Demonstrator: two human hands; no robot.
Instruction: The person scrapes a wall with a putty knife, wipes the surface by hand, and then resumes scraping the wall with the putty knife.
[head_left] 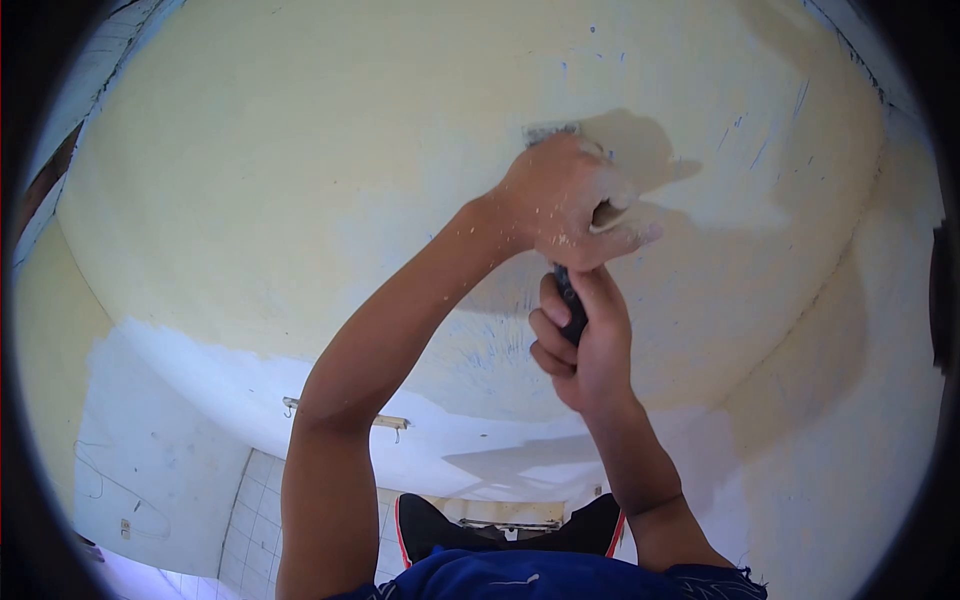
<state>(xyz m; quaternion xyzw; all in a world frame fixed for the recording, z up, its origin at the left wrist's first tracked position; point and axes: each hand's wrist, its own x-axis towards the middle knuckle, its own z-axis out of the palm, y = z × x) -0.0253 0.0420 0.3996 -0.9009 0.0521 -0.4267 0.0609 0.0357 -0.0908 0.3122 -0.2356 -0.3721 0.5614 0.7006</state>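
My right hand is wrapped round the black handle of a scraper. Just above it, my left hand is curled over the upper part of the same tool, its thumb and knuckles dusted white. Past the left knuckles shows the scraper's flat, whitish-smeared blade, against the pale yellow wall. Most of the tool between blade and handle lies hidden behind my left hand. Blue scratch marks and whitish scraped patches show on the wall around both hands.
A hook rail is fixed low on the wall, partly behind my left arm. White tiles cover a lower part at the left. A dark object hangs at the far right. My black shoes show at the bottom.
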